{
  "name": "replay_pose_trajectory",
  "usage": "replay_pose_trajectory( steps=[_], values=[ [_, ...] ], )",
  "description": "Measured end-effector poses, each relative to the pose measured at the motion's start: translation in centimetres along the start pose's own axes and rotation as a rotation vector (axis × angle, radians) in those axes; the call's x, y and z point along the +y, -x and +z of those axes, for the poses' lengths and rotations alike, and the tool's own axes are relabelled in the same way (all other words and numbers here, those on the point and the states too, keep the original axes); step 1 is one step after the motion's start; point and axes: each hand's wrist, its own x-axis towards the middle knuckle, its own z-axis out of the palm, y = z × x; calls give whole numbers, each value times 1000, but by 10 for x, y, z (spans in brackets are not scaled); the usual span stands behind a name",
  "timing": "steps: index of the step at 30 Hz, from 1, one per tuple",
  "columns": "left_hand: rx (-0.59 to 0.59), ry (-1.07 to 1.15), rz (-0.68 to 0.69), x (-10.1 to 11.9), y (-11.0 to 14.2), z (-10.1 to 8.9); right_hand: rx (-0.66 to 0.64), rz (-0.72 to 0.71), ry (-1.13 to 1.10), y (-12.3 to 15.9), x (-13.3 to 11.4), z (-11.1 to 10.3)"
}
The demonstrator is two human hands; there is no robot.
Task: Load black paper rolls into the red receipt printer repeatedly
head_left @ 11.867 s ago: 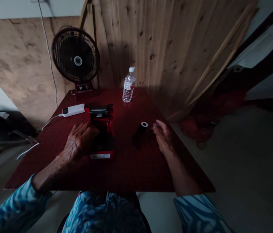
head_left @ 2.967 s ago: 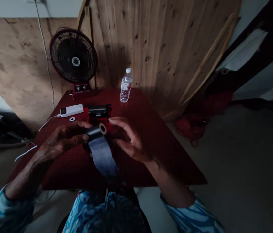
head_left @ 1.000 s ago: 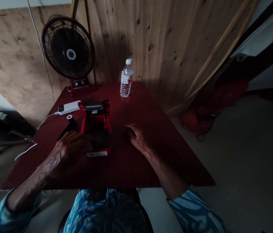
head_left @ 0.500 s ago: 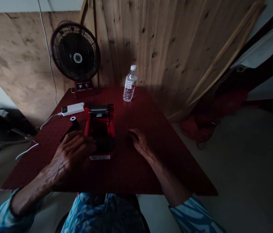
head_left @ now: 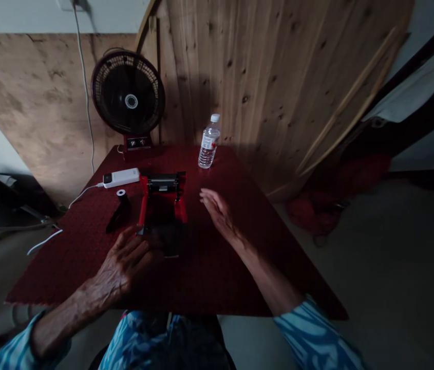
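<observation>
Presently, left hand (head_left: 125, 265) at open red thermal printer (head_left: 162, 198), fingers' grip unclear; right hand (head_left: 219, 211) empty, fingers together, off the printer.

The black ribbon roll (head_left: 121, 194) has left the hands since the middle pictures and stands at the left of the red printer (head_left: 163, 187), its loose strip (head_left: 117, 220) trailing down toward the lower left on the desk (head_left: 217, 277). Compared with a moment ago, the right hand (head_left: 219, 213) has opened flat and moved up, level with the printer's right side. The left hand (head_left: 126, 264) sits lower, at the printer's front.
</observation>
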Motion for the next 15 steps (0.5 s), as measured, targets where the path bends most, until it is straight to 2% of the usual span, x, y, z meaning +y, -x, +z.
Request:
replay_pose_trajectory(
  steps=[3, 6, 8, 11, 15],
  values=[
    [71, -23, 6, 0, 2, 3, -75, 17, -94, -37, -23, 19],
    [114, -26, -14, 0, 6, 10, -79, 62, -78, -50, -36, 34],
    [110, -29, -21, 1, 8, 14, -69, 24, -10, -39, -41, 36],
    [107, -9, -16, 3, 11, 15, -85, -131, 80, -4, -47, 30],
    [110, 90, -43, 3, 14, 10, -72, -176, 82, 35, -50, 27]
  ],
)
